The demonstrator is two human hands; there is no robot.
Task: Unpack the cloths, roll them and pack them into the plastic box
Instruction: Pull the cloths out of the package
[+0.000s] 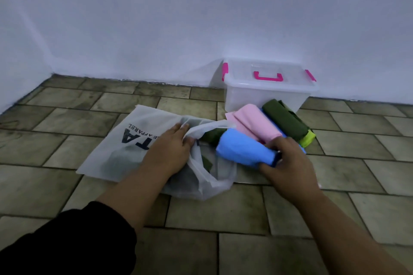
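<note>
Over on the left of the tiled floor (67,123) lies the white bag (116,147), flat on the tiles, black lettering facing up, its mouth turned to the right. The left hand (172,152) is on that mouth, fingers bunched into the thin fabric and gripping its rim, a black sleeve (67,243) pushed up the forearm. Just inside the opening, a dark green cloth (212,136) peeks out, with more dark shapes showing through the bag's skin.

Next along, the blue cloth (239,149), rolled into a fat tube, half out of the bag's mouth. The right hand (288,165) has it by the near end, fingers and thumb wrapped round the roll.

Behind it, a small heap near the floor's far edge: a pink cloth (257,123), an olive cloth (283,120) and a lime cloth (309,137) poking out at the right. Touching that heap from behind, hard against the wall (201,18), stands the plastic box (263,96): clear, lid on, pink handle and clips.
</note>
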